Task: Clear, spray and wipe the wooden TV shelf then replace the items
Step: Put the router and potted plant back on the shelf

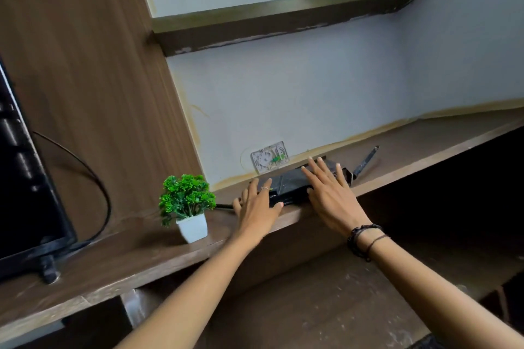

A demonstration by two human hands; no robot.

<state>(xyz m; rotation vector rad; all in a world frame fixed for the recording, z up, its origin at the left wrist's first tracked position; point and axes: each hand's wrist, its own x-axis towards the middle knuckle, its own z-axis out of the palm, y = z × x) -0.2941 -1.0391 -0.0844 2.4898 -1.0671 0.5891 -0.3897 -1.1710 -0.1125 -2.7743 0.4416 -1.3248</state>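
Wooden brown TV shelf (pixel 425 147) carries a flat black router box (pixel 292 185) near the wall; left hand (pixel 256 207) and right hand (pixel 329 193) rest flat on it, fingers spread wide; small green plant in a white pot (pixel 187 207) stands just left.

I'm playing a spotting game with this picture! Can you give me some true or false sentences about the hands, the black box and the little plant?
1. Both hands touch the black box. True: the left hand is at its left end, the right hand lies flat on its right part.
2. The little plant sits in a red pot. False: the pot is white.
3. The plant stands to the left of the black box. True.
4. The upper shelf is full of books. False: nothing shows on it.
5. The right wrist wears dark bracelets. True.
6. The TV is on the right. False: it stands on the far left.
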